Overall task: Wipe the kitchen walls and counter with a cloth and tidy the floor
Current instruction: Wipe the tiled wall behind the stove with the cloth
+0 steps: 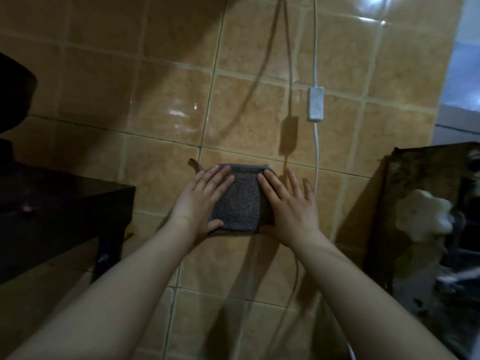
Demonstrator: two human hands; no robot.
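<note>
A folded grey cloth (240,203) lies flat against the tan tiled wall (161,105). My left hand (205,201) presses on its left side with the fingers spread and the thumb hooked under its lower edge. My right hand (288,206) lies flat over its right side, fingers spread, some of them on the bare tile beside the cloth. Both palms push the cloth onto the tiles; neither hand is closed around it.
A white cable with an inline switch (315,103) hangs down the wall just right of my right hand. A dark shelf (65,211) juts out at left. At right stands a dirty dark panel (415,193) with a white knob-like object (423,216).
</note>
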